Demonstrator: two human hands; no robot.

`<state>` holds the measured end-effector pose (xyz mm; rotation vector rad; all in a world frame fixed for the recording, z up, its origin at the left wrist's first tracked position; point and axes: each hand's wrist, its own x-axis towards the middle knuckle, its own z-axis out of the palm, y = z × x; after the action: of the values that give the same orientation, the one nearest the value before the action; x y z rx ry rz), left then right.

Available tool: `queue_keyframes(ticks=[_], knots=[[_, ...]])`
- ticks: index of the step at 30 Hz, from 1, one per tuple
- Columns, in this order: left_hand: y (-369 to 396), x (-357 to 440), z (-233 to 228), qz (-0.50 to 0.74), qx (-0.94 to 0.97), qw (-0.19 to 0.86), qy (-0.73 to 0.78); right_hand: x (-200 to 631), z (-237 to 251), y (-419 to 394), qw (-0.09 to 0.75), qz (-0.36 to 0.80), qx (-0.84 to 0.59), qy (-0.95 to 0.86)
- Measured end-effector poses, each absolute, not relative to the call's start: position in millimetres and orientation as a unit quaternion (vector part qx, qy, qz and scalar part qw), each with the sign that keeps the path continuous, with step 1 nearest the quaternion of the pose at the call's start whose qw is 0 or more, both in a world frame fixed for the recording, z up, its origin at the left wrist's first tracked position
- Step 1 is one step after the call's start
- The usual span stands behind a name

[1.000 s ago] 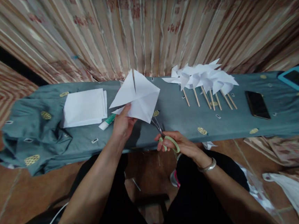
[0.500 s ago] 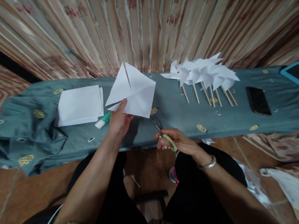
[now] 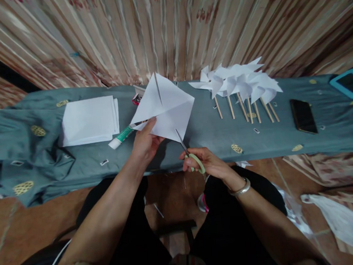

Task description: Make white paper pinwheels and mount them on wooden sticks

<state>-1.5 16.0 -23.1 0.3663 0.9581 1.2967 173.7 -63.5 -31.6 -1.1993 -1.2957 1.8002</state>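
Here the scissors (image 3: pixel 187 152) blades vanish behind the paper square (image 3: pixel 165 108).

The paper square (image 3: pixel 166 106) is plain white, as are the stack of sheets (image 3: pixel 89 120) and the pinwheels (image 3: pixel 240 82), whose sticks (image 3: pixel 243 111) are pale wood. The scissors (image 3: pixel 192 158) have light green handles and grey blades. The glue tube (image 3: pixel 123 135) is white with a green band. The worktop cloth (image 3: pixel 288 139) is grey-teal, dotted with yellow latticed ovals. The curtain (image 3: pixel 167 30) shows beige and brown stripes. The phone (image 3: pixel 303 116) is black.
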Motion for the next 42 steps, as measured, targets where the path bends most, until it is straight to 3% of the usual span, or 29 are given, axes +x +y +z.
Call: queue_keyframes(ticks=[30,42], knots=[[17.6,-7.1,-31.3,0.574,0.183,0.681,0.416,169.3,-38.6,-64.5,0.313,0.695,-0.490,-0.423],[12.1,-1.8,-27.7,0.562,0.193,0.690,0.413,172.6,-43.5,-63.5,0.308,0.657,-0.498,-0.475]])
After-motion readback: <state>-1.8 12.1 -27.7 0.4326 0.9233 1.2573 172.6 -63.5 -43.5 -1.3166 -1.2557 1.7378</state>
